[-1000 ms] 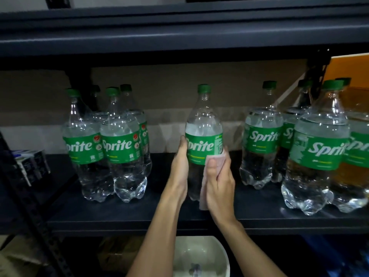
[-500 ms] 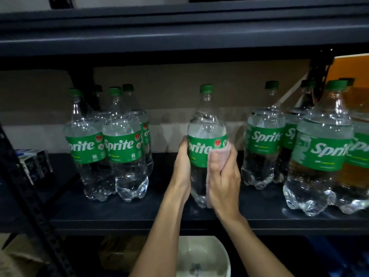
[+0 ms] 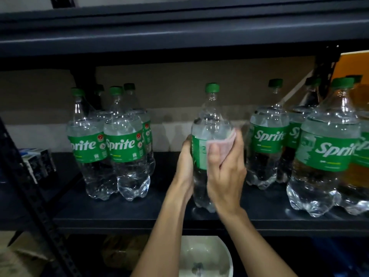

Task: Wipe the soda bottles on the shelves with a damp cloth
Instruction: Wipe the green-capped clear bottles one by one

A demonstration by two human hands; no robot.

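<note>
A clear Sprite bottle (image 3: 211, 120) with a green cap stands upright at the middle of the dark shelf (image 3: 139, 214), apart from the other bottles. The left hand (image 3: 184, 168) grips its left side, fingers wrapped round behind the label. The right hand (image 3: 225, 176) curls round its right side and holds a pink cloth (image 3: 221, 142) pressed against the green label, thumb lying on the cloth. A cluster of Sprite bottles (image 3: 123, 148) stands to the left, and another group (image 3: 267, 144) stands to the right. Small boxes (image 3: 38, 164) sit at the far left. Below the shelf is a white bowl (image 3: 205, 256).
</note>
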